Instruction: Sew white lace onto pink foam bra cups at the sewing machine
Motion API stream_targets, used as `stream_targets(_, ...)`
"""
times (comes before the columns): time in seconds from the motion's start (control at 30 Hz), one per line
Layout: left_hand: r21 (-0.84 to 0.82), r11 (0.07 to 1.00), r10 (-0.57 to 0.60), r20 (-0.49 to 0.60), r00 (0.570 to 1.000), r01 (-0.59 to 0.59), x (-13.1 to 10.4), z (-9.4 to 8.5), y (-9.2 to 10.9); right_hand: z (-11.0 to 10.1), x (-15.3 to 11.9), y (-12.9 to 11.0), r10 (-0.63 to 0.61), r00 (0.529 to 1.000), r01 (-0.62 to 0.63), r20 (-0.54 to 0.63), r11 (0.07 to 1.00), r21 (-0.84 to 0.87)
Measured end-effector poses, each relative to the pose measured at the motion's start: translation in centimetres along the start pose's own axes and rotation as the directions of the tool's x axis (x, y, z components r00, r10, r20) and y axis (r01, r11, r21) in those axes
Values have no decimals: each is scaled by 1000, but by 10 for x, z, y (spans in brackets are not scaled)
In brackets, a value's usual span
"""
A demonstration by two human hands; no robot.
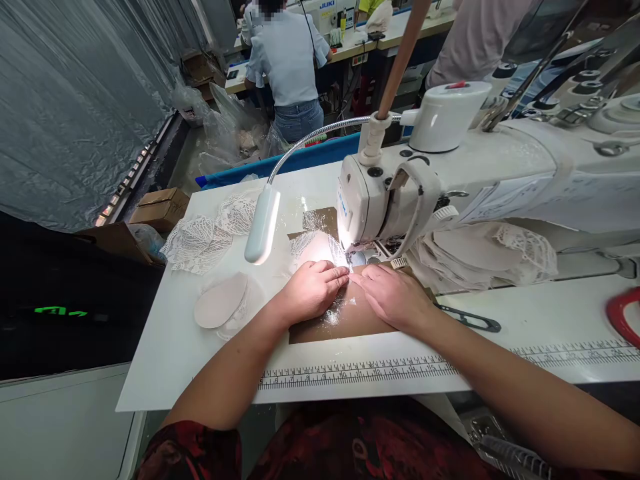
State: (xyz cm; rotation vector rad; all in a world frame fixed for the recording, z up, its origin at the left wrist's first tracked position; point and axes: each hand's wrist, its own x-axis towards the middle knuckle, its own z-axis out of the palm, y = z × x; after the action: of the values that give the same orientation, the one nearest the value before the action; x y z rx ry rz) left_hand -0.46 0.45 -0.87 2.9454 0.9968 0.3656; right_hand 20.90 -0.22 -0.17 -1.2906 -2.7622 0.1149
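Observation:
A pale cup-shaped piece of lace fabric (316, 247) lies at the needle of the white sewing machine (367, 200), lit by a lamp. My left hand (315, 288) is just left of the needle, its fingers closed and pressed together on the near edge of the lace fabric. From the right, my right hand (393, 293) meets it, thumb and fingers closed at the same edge. The fingertips of both hands almost touch in front of the presser foot. Beneath the hands is a brown, shiny sheet (330, 327) on the table. My fingers hide part of the fabric edge.
Lace pieces (200, 240) and beige oval pads (220, 303) lie on the left of the white table (165, 360). More stacked pieces (480, 257) sit under the machine arm. Black thread snips (470, 318) and a red handle (625, 317) are at right. A gooseneck lamp (263, 227) hangs low.

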Motion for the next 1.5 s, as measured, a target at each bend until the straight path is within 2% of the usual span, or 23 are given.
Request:
stream_targets(0.3, -19, 995, -94, -50, 994, 93, 4, 0, -4, 1, 6, -3, 70, 998, -71, -5, 993, -94)
stream_targets(0.53, -5, 987, -162, -136, 977, 163, 6, 4, -10, 4, 2, 1, 30, 997, -34, -65, 998, -60)
stream_targets(0.73, 18, 965, -256, -133, 958, 260, 6, 3, -12, 8, 0, 6, -10, 989, 5, -148, 999, -36)
stream_targets(1.17, 6, 873, -483, -128, 866, 488, -1, -1, -21, 19, -1, 14, -64, 972, 69, -224, 997, 17)
stream_targets(1.23, -35, 862, -506, -109, 855, 506, -7, -7, -21, 22, -1, 17, -69, 968, 75, -240, 997, 19)
stream_targets(1.3, -131, 841, -539, -111, 835, 525, -17, -21, -15, 25, -1, 20, -86, 962, 96, -261, 995, 25)
stream_targets(1.37, -333, 777, -597, -122, 793, 534, -29, -43, 0, 27, -1, 22, -108, 954, 122, -278, 992, 33)
stream_targets(1.43, -614, 632, -639, -69, 766, 472, -43, -71, 25, 28, -1, 22, -111, 954, 126, -279, 991, 36)
stream_targets(1.5, -823, 457, -527, 54, 848, 337, -55, -95, 58, 28, -1, 22, -98, 959, 110, -265, 993, 31)
